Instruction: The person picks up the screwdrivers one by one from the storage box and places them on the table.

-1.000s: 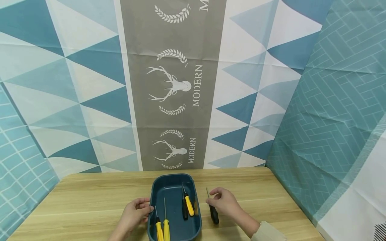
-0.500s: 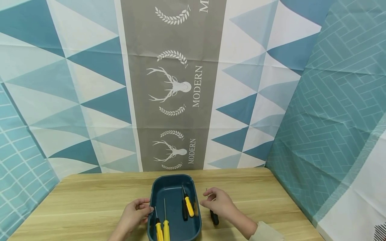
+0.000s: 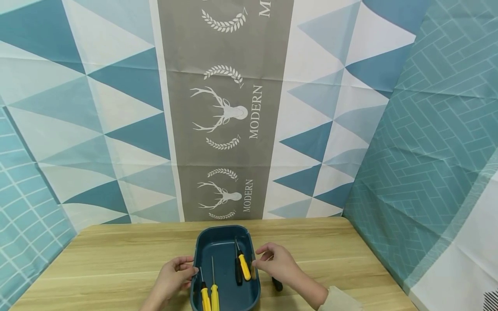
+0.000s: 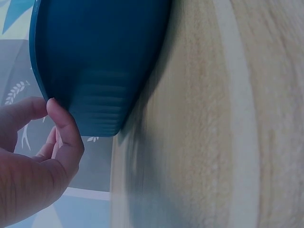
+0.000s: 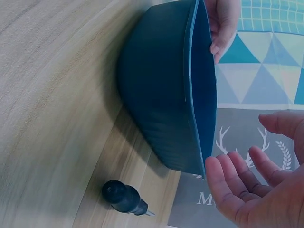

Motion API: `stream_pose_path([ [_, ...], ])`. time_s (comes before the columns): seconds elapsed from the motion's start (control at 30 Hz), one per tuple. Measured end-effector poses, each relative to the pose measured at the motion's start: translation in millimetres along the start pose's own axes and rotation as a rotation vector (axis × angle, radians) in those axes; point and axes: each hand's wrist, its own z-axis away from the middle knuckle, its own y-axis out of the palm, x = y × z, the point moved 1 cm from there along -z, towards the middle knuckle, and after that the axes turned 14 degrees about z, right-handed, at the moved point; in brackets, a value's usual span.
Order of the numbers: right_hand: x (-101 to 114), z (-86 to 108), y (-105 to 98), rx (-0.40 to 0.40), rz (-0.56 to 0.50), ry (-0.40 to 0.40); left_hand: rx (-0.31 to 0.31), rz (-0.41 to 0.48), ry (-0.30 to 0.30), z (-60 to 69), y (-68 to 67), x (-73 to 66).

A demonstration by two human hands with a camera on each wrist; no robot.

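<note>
A dark blue plastic box stands on the table, with my left hand pinching its left rim between thumb and finger. Inside, two screwdrivers with yellow handles lie at the near left. Toward the right wall are a yellow-handled screwdriver and a black-handled screwdriver. My right hand is at the box's right rim, its fingers spread and loosely bent, holding nothing; the fingertips are at or against the rim. Another black-handled screwdriver lies on the table below that hand, partly hidden in the head view.
The wooden table extends to both sides of the box. Behind it hangs a patterned cloth with triangles and deer heads. A teal cloth hangs along the right side.
My right hand has moved left from above the black-handled screwdriver on the table to the box's right rim. That screwdriver stays where it lay. The left hand and the box have not moved.
</note>
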Motion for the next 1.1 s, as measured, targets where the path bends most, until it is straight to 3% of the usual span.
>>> stream_pose_path([
  [1.1,11,-5.6,9,0.068,-0.025,-0.021,0.001,0.021,0.007,0.0,0.0,1.4],
])
